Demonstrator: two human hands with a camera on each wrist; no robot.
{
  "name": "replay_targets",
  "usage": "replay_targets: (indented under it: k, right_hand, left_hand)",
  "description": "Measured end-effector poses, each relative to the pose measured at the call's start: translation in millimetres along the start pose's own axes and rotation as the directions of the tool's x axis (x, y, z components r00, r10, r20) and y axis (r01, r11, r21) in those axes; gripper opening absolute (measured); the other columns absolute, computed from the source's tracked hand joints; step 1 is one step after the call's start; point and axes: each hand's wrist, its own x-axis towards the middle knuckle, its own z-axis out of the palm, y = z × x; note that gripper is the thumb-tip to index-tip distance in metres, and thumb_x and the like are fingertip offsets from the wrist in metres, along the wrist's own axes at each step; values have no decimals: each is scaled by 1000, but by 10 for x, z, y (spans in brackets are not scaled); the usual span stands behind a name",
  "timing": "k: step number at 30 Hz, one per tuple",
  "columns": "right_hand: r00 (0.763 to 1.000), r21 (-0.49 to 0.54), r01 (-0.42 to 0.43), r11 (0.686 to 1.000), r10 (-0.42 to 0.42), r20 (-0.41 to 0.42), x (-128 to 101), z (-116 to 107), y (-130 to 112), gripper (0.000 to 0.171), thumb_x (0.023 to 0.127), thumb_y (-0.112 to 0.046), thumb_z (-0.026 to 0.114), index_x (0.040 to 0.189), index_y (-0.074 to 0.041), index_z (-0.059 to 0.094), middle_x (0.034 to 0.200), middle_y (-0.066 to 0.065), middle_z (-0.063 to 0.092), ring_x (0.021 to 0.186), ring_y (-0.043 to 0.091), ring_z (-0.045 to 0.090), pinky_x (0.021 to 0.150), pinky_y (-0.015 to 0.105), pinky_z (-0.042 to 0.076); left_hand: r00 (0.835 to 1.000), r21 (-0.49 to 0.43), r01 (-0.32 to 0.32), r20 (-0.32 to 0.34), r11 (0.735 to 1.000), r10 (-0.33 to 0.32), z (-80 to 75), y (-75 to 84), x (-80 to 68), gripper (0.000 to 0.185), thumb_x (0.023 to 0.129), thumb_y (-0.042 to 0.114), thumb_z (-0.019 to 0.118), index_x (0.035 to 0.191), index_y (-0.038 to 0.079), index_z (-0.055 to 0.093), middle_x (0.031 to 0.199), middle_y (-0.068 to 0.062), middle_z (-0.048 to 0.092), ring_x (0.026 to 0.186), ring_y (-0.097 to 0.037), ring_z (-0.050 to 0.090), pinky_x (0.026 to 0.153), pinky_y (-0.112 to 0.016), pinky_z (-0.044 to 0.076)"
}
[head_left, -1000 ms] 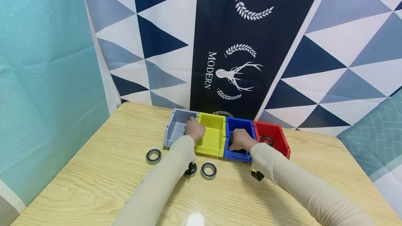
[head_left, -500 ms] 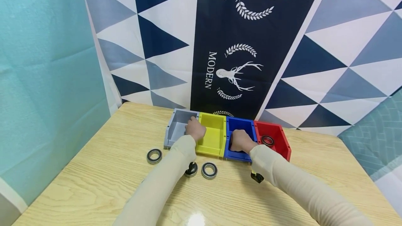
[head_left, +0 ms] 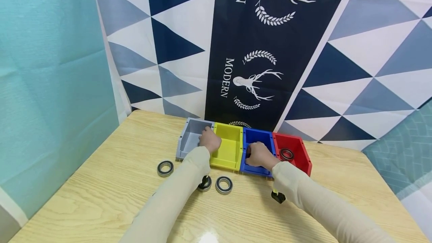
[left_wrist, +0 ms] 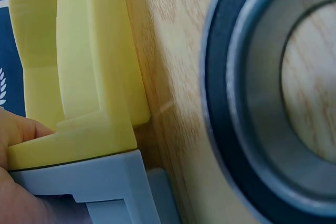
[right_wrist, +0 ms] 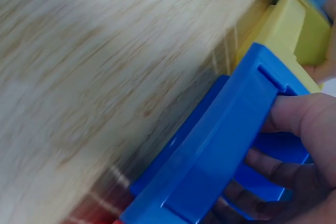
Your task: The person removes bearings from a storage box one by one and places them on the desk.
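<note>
My left hand (head_left: pixel 210 140) grips the shared wall between the grey bin (head_left: pixel 179 146) and the yellow bin (head_left: pixel 225 165). In the left wrist view, part of this hand (left_wrist: pixel 21 140) lies on the yellow side and part on the grey side. Down in the blue bin (head_left: pixel 256 170) is my right hand (head_left: pixel 261 155); a dark patch shows beside it. The right wrist view has its fingers (right_wrist: pixel 268 166) spread behind the blue front lip, their tips hidden, so I cannot tell whether they hold anything. A ball bearing (left_wrist: pixel 215 93) looms large in the left wrist view.
The red bin (head_left: pixel 305 166) ends the row at right, with a bearing (head_left: pixel 286 154) inside. On the wooden table (head_left: pixel 101 183) lie more bearings: one at left (head_left: pixel 165 168), one in front of the yellow bin (head_left: pixel 224 185) and one partly behind the left sleeve (head_left: pixel 206 186).
The right hand has shifted slightly within the blue bin and its wrist has moved a little toward me. The left hand keeps its grip on the bin wall.
</note>
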Motion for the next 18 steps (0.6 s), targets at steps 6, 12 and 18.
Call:
replay_targets:
  k: [6,12,18]
  right_hand:
    - [994,-70,65,995,-71,-85,-49,5,19,16,75,-16,74,79,-8,61,80,7,56,79,21,48,70,34,47]
    - [988,-70,97,993,-105,-110,-88,24,52,18,77,-19,75,89,-8,66,88,8,59,81,20,51,77,38,54]
    - [975,-111,155,982,-170,-144,-104,49,99,19,79,-22,73,92,-10,66,89,8,59,81,22,51,76,38,53]
  left_hand:
    - [1000,-13,-3,4,1000,4,2,-13,12,52,92,16,55,137,0,35,135,-21,48,117,-35,50,104,-46,43]
    - [1000,-19,4,-2,1000,-4,9,-7,14,52,91,16,55,136,0,36,134,-21,49,116,-35,50,103,-46,44]
    - [1000,-26,11,-5,1000,-11,24,-8,11,52,91,16,56,136,1,36,133,-21,49,115,-34,50,103,-46,44]
